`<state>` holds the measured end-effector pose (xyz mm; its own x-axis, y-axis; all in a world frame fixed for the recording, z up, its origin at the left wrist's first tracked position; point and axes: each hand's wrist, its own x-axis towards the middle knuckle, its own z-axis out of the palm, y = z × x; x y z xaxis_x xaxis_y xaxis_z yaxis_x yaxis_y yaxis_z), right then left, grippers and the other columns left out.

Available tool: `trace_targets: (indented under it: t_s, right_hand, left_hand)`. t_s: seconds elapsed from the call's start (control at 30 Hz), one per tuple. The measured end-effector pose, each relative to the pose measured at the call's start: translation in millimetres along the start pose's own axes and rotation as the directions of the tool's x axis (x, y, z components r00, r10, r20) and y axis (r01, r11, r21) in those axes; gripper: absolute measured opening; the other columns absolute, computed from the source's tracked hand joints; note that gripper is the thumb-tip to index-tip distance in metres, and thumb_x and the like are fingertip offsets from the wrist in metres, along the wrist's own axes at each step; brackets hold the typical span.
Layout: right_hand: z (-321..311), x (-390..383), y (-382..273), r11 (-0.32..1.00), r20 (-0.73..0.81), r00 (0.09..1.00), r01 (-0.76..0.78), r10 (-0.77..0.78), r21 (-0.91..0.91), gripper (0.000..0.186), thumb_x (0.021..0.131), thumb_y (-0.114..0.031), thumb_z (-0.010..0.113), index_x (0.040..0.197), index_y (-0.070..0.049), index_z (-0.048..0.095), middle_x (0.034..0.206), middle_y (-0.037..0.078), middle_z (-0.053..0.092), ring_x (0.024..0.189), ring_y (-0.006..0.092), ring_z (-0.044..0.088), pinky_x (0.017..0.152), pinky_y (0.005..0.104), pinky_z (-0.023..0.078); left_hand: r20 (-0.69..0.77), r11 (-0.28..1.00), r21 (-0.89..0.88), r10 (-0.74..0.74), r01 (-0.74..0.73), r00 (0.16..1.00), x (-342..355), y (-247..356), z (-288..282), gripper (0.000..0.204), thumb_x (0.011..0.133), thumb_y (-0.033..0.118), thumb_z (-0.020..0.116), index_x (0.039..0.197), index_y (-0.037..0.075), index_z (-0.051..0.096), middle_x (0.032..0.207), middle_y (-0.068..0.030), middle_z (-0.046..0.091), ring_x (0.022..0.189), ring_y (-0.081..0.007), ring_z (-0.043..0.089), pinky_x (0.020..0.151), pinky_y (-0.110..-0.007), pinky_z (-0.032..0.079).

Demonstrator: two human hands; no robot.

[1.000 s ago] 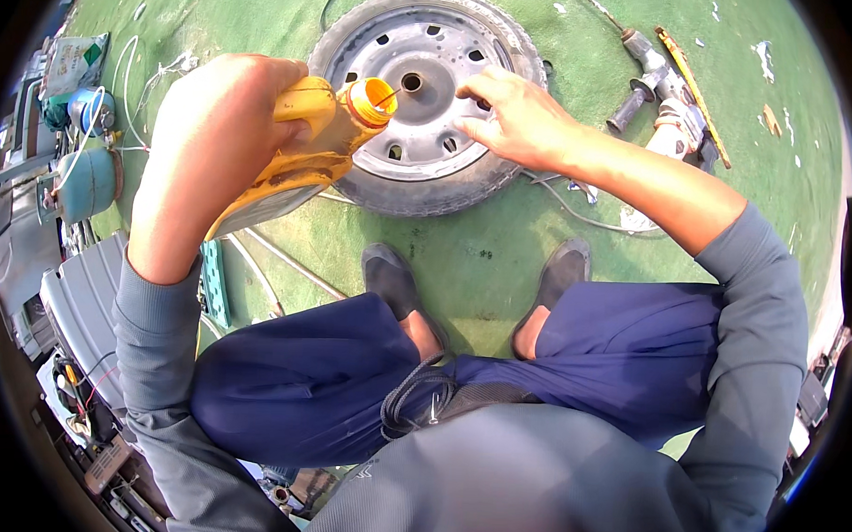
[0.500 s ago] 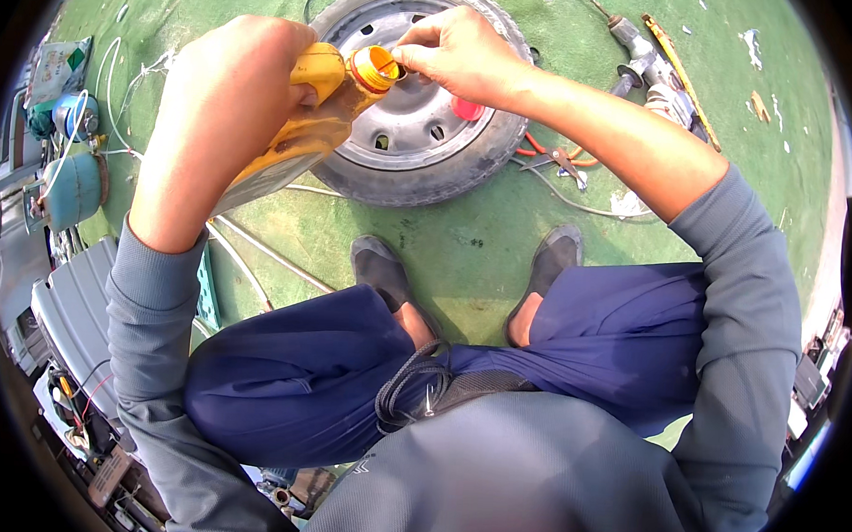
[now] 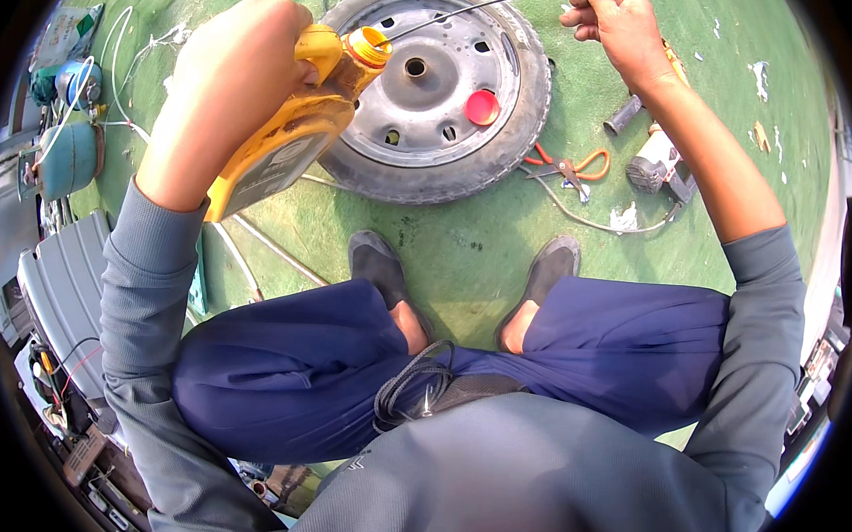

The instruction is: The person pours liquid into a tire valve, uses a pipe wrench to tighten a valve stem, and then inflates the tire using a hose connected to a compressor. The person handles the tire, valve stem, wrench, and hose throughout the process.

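Note:
My left hand (image 3: 255, 68) is closed round the handle of a yellow plastic jug (image 3: 304, 121), held tilted beside the wheel with its uncapped mouth upward. From the mouth, a thin dark strand (image 3: 463, 11) like a wire stretches to my right hand (image 3: 617, 33), whose fingers pinch its other end at the upper right. Beneath the strand lies a car wheel (image 3: 429, 184) with a grey steel rim and black tyre. A red round cap (image 3: 482, 107) rests on the rim. Whether the strand's lower end touches liquid inside the jug is hidden.
Orange-handled pliers (image 3: 565, 168) lie right of the wheel, near a power tool (image 3: 650, 161) with a cable. A grey case (image 3: 69, 282), a teal tank (image 3: 71, 163) and hoses stand at the left. Green flooring (image 3: 445, 267) carries scraps.
My right hand has moved from the jug's mouth up and to the right, drawing the thin strand out into view. The jug has shifted slightly, still in my left hand.

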<state>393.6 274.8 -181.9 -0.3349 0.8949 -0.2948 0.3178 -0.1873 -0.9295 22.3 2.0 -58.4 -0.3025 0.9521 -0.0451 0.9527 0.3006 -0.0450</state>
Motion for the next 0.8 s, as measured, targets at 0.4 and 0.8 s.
trace_targets:
  t_s: [0.4, 0.8]
  right_hand:
    - [77.8, 70.1, -53.2, 0.988, 0.217, 0.967, 0.109, -0.131, 0.109, 0.028, 0.109, -0.020, 0.049, 0.120, 0.006, 0.051, 0.111, 0.015, 0.065, 0.097, 0.0260, 0.075, 0.074, 0.0324, 0.062]
    - [71.9, 81.0, -42.9, 0.987, 0.212, 0.966, 0.155, -0.146, -0.028, 0.027, 0.109, -0.019, 0.049, 0.120, 0.006, 0.052, 0.109, 0.017, 0.067, 0.096, 0.0264, 0.076, 0.069, 0.0306, 0.062]
  left_hand:
    - [0.018, 0.993, 0.000, -0.120, 0.120, 0.993, -4.8, 1.7, -6.0, 0.030, 0.076, 0.019, 0.082, 0.100, 0.004, 0.075, 0.090, -0.0192, 0.071, 0.091, -0.0397, 0.069, 0.080, -0.047, 0.056]
    - [0.010, 0.986, -0.012, -0.164, 0.164, 0.986, -10.5, -4.6, -1.5, 0.031, 0.076, 0.019, 0.083, 0.102, 0.004, 0.075, 0.092, -0.0194, 0.071, 0.093, -0.0395, 0.069, 0.082, -0.047, 0.056]
